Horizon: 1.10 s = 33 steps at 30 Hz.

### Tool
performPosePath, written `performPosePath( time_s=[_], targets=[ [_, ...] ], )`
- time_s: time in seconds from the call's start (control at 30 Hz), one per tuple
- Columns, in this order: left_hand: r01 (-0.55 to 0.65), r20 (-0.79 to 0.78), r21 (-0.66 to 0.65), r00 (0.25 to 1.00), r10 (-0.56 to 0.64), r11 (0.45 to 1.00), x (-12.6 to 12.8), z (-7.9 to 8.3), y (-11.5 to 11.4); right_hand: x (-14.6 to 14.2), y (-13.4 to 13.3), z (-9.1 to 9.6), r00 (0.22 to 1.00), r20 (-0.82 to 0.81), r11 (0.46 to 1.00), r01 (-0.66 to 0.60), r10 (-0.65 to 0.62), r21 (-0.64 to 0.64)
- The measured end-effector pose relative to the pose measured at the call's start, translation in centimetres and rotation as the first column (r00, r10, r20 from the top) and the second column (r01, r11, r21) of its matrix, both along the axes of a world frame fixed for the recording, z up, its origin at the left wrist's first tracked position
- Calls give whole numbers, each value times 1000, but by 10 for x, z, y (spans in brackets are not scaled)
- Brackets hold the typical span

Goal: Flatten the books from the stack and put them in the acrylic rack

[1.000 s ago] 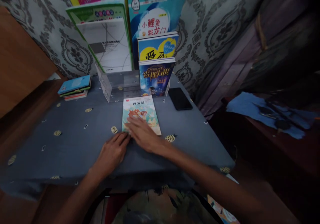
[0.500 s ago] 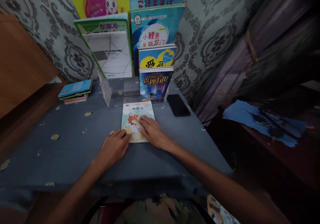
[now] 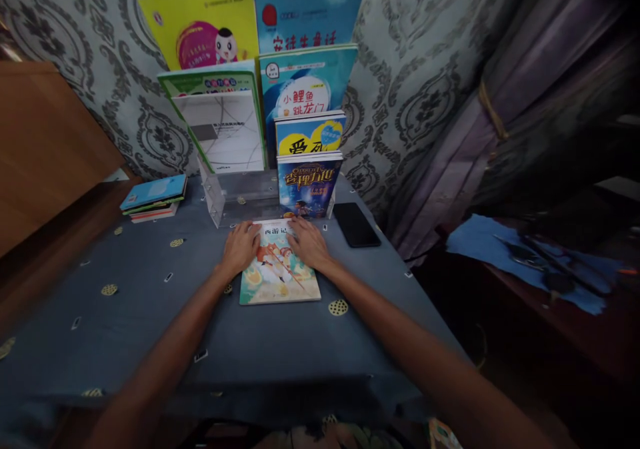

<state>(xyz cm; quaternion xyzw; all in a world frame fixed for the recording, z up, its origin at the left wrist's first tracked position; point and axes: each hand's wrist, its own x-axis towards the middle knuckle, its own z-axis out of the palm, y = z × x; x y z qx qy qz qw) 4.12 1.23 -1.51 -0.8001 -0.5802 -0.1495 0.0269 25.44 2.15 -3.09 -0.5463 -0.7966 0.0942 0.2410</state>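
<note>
A thin paperback book [image 3: 280, 272] with a pale cover of cartoon figures and Chinese title characters lies flat on the cloth-covered table [image 3: 145, 322]. At its upper left corner, my left hand [image 3: 241, 247] is closed round the edge, fingers over the cover. My right hand [image 3: 309, 243] grips the opposite upper corner in the same way. Both thumbs rest on the cover near the title. Just beyond the book stands a clear plastic display rack [image 3: 245, 199], its right front slot holding a dark blue book [image 3: 307, 185].
More upright books fill the rack, among them a yellow book [image 3: 200, 22] and a white-covered one [image 3: 225, 132]. A small stack of books [image 3: 155, 195] lies left. To the right is a black phone [image 3: 357, 225]. Farther right, tools lie on blue cloth [image 3: 480, 239].
Both hands have moved from the book's lower and middle part up to its top corners, uncovering the cover picture. The camera view has tilted up, showing more of the rack.
</note>
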Motion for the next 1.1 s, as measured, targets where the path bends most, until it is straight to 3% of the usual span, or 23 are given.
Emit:
performPosePath(
  time_s=[0.43,0.73,0.9,1.1],
  targets=[
    [-3,136,59,991,-5,998,-3,-15,2,2,1,-9,996,-37,996,77,-76,48],
    [-123,110,52,987,117,991,-1,-11,-3,4,2,-14,991,-88,993,108,-104,47],
    [-74,123,49,990,68,996,-4,-10,-1,2,0,-9,994,-30,994,105,-105,20],
    [-52,261,29,964,43,998,-8,-16,3,0,-2,-5,990,18,990,139,-139,5]
  ],
)
